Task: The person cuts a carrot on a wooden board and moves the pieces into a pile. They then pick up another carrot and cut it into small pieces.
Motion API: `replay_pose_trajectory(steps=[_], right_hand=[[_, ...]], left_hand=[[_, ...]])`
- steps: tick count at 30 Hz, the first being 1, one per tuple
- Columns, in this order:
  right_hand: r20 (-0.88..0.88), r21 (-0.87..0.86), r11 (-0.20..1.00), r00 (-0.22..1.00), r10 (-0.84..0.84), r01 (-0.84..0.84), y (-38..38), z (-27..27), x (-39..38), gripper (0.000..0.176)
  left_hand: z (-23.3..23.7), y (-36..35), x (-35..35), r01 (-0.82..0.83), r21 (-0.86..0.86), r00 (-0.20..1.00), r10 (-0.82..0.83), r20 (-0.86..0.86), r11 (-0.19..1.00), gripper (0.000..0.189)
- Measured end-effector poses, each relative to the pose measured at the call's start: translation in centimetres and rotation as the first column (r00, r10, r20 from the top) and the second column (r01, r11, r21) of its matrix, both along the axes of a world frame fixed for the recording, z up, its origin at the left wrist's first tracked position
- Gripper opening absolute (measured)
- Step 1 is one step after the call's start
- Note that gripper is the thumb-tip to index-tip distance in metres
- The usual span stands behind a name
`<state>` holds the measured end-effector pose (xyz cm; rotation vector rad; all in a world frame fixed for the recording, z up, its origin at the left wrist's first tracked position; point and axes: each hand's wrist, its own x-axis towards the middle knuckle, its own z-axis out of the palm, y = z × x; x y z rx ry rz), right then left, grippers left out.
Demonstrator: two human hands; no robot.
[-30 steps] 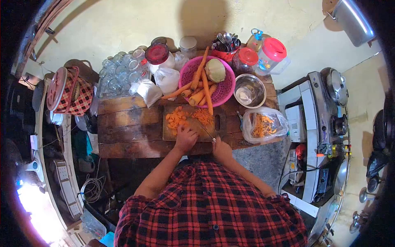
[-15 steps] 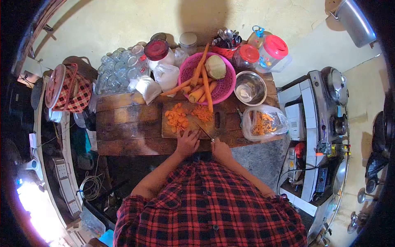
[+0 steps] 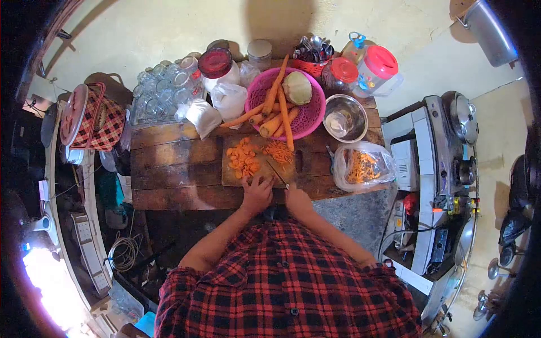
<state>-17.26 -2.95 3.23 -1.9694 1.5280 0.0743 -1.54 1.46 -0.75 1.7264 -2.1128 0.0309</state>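
Cut so far: carrot slices (image 3: 242, 158) and strips (image 3: 278, 151) on cutting board (image 3: 228, 179), bench's (image 3: 169, 194) near edge. Plastic bag (image 3: 384, 169), near right corner, holds cut pieces. Carrots in pink basket (image 3: 322, 107) uncut. Right hand (image 3: 298, 201) clamped on knife (image 3: 276, 171); left hand (image 3: 257, 194) by slices, grip unclear.

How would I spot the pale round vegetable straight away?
Start with the wooden table and look past the cutting board to the pink basket. It lies in the basket's right side, rounded and pale, while the carrots beside it are long and orange.
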Motion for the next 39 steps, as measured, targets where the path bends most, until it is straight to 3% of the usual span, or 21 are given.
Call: replay_pose_trajectory(steps=[3,9,15,18,20,23,27,29,30,32,36,39], right_hand=[[-0.051,0.046,0.998,0.998,-0.038,0.041,1.2,-0.3,-0.5,0.026],[0.015,-0.049,0.999,1.0,0.016,-0.015,-0.4,-0.9,1.0,0.025],[-0.007,0.024,0.999,1.0,-0.026,0.026,1.4,-0.7,-0.1,0.026],[-0.027,-0.105,0.994,1.0,0.013,-0.016,0.1,-1.9,1.1,0.021],[-0.043,-0.173,0.976,0.991,0.13,-0.135,-1.5,-2.3,1.5,0.02],[0.054,-0.1,0.991,0.994,0.096,-0.09,-3.0,1.9,0.8,0.027],[0.036,-0.109,0.994,0.999,-0.027,0.031,-2.8,3.0,-1.0,0.028],[0.05,-0.141,0.99,0.999,-0.006,0.013,-2.2,2.8,-2.0,0.027],[0.054,-0.144,0.989,0.999,-0.007,0.014,-2.0,3.0,-2.2,0.027],[-0.079,-0.08,0.996,0.996,0.031,-0.037,-1.3,3.4,-2.5,0.027],[-0.041,-0.161,0.986,0.998,0.047,-0.053,-1.1,1.6,-2.4,0.03],[0.002,-0.161,0.986,0.999,-0.034,0.034,-1.5,1.1,-1.7,0.03]], left_hand=[[-0.2,0.2,-0.1,-0.007,0.06,0.999,0.004,0.048,0.998,0.049],[0.3,-0.1,-0.1,0.003,0.028,0.999,-0.004,0.039,1.0,0.043],[0.6,-0.1,-0.4,-0.018,0.044,0.999,0.016,0.043,0.999,0.043],[0.3,0.1,-0.7,-0.026,0.114,0.999,0.024,0.023,0.993,0.046],[-0.4,0.3,-1.2,-0.064,0.118,0.997,0.057,0.059,0.991,0.049],[0.5,0.0,-2.0,-0.074,0.142,0.996,0.068,0.051,0.987,0.052],[0.4,-1.8,-1.8,-0.091,0.134,0.995,0.086,0.044,0.987,0.054],[0.0,-2.6,-0.4,-0.241,0.178,0.967,0.22,0.129,0.954,0.053],[0.6,-2.9,0.5,-0.241,0.174,0.966,0.22,0.133,0.955,0.053],[2.6,-3.0,2.0,-0.294,0.117,0.956,0.291,0.044,0.949,0.042],[3.1,-3.7,3.4,-0.215,0.023,0.977,0.215,0.012,0.976,0.029],[2.0,-4.0,3.9,-0.185,-0.005,0.983,0.185,0.008,0.983,0.018]])
